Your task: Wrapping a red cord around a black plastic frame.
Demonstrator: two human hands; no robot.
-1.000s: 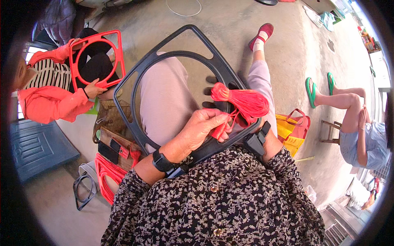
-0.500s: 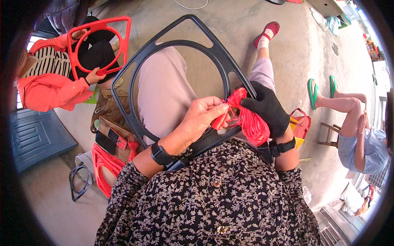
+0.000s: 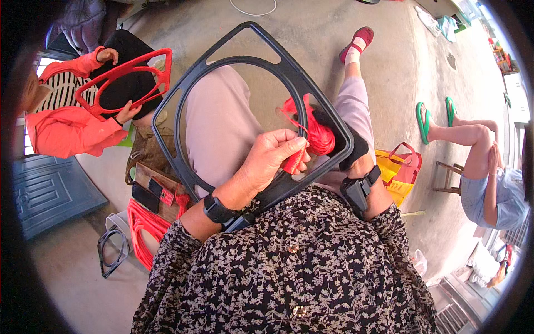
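A black plastic frame with a large round opening rests over my lap. Red cord is wound in tight turns round part of its ring. The bare fingers of my left hand pinch the ring at these turns. My right hand, in a black glove, is mostly behind the frame's right corner. It holds a looped bundle of red cord, seen through the corner opening; its fingers are largely hidden. A strand runs from the bundle to the ring near my left fingertips.
At left a person in a coral jacket holds a red frame. Beside my left knee, a wooden surface bears a phone and red cord; red frames stand below. A yellow and red bag is at right, near a seated person in green flip-flops.
My right hand has passed from the front of the frame to behind it, taking the cord bundle along. My left hand stays at the wound turns. The coworker's red frame has tilted flatter.
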